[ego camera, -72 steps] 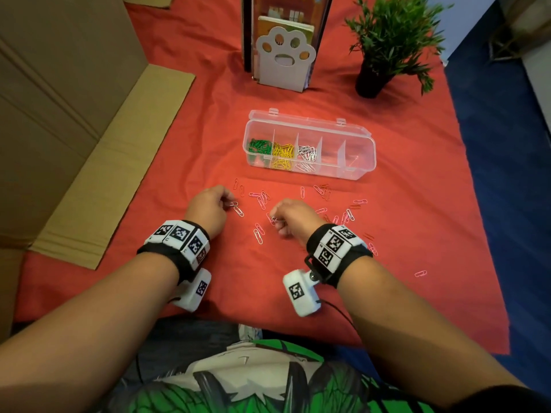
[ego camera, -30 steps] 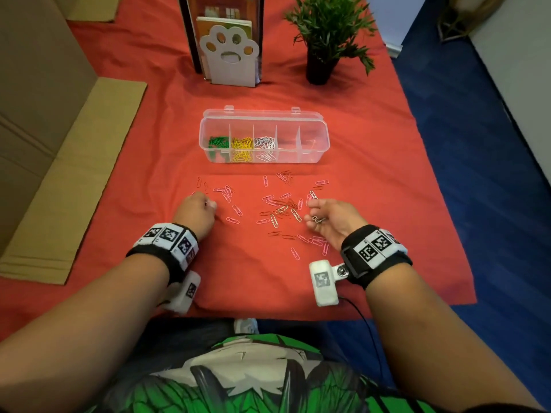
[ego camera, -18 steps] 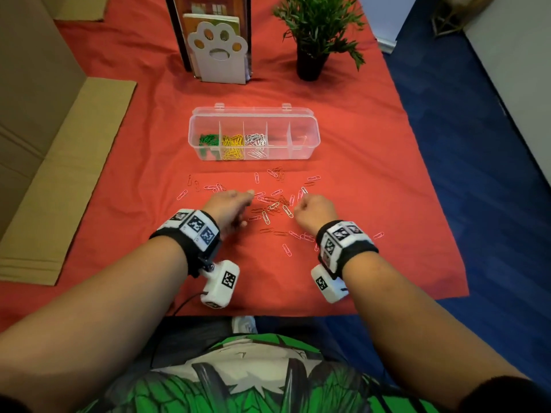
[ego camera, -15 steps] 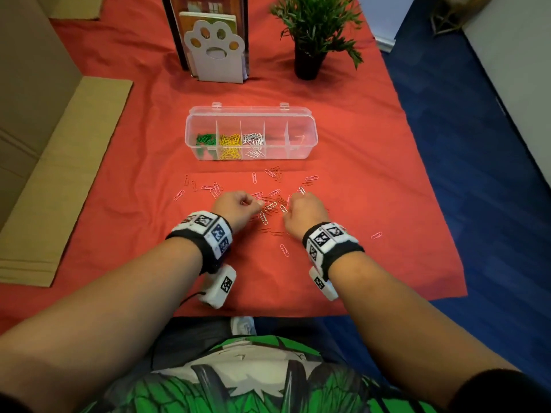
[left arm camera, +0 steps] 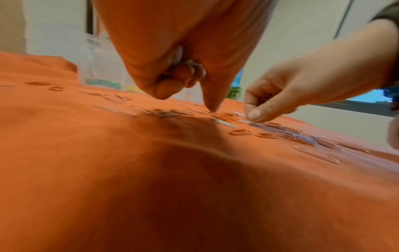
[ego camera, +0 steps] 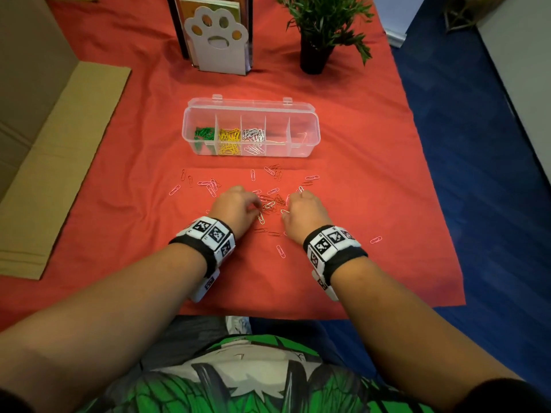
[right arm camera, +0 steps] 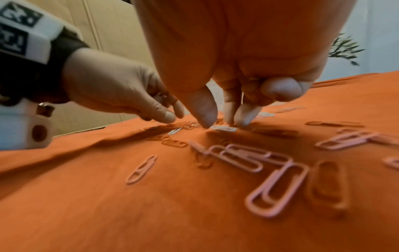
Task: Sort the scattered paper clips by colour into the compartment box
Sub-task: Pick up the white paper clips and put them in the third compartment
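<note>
Nearest, in the head view: green-printed shirt (ego camera: 253,380), then two bare forearms with black-and-white marker wristbands (ego camera: 208,236) reaching over an orange-red cloth-covered table (ego camera: 119,204).

Left hand (ego camera: 235,208) and right hand (ego camera: 304,214) knuckles-up and near each other over the loose pink and white wire paper clips (ego camera: 272,201) scattered on the cloth; fingertips hidden from above.

Shown only from the left wrist: left hand (left arm camera: 183,56) with curled fingers clamping a few clips against the palm, index tip down on the cloth; across from it, right hand (left arm camera: 278,92) with thumb and fingers lowered onto a clip.

Shown only from the right wrist: right hand (right arm camera: 226,71) with thumb and two fingertips pressed around a white clip (right arm camera: 223,128) lying flat, not lifted; further clips tucked in the curled outer fingers; blurred pink clips (right arm camera: 276,184) large in the foreground.

Beyond the scatter: clear plastic compartment box (ego camera: 301,150), lid open, green, yellow and white clips in its three left compartments.

Farthest: white paw-shaped bookend (ego camera: 220,40), potted green plant (ego camera: 322,28), flat brown cardboard (ego camera: 59,150) at left.
</note>
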Available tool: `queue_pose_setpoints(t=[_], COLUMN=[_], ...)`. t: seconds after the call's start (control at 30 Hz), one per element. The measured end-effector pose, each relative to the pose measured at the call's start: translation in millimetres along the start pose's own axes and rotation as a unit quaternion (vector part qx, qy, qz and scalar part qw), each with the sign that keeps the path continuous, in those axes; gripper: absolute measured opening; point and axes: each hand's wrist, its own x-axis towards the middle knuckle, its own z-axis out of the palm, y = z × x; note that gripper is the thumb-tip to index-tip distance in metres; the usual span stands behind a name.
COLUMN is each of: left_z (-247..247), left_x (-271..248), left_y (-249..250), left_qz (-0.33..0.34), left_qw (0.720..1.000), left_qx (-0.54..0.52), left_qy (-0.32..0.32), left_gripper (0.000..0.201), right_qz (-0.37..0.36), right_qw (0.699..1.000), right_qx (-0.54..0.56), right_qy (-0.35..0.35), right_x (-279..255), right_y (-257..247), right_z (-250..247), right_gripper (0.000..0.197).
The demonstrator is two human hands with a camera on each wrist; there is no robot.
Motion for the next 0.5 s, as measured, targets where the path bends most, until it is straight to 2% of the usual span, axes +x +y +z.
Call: queue_pose_setpoints(t=[0.07, 0.2, 0.27, 0.33, 0.43, 0.5], left_z=[6.2, 9.8, 8.1, 7.1, 7.1, 6.2], left_x=[-1.9, 0.9, 1.8, 1.7, 1.5, 1.0], left_y=[7.7, 1.7, -3.9, -8.4, -15.2, -16.9], left_qz=[0.033, 0.021, 0.012, 0.004, -0.008, -0.005], left_qw=[0.998, 0.996, 0.994, 0.994, 0.995, 0.996], left_qx=[0.023, 0.062, 0.077, 0.077, 0.061, 0.057], left_qy=[-0.052, -0.063, -0.076, -0.083, -0.08, -0.07], left_gripper=[0.017, 0.02, 0.022, 0.023, 0.022, 0.025], right_qz=[-0.006, -0.003, -0.002, 0.045, 0.127, 0.175], right_qw=[0.999, 0.999, 0.999, 0.993, 0.941, 0.874], right_qx=[-0.031, -0.05, -0.009, 0.104, 0.311, 0.449], right_qy=[0.004, -0.018, -0.032, -0.041, -0.048, -0.054], right_x=[-2.7, -1.2, 3.1, 8.1, 19.6, 23.4], right_y=[-6.0, -9.4, -6.6, -0.4, 13.0, 20.9], right_z=[2.5, 5.2, 2.4, -5.1, -14.1, -20.6], right_gripper=[0.031, 0.035, 0.033, 0.024, 0.021, 0.025])
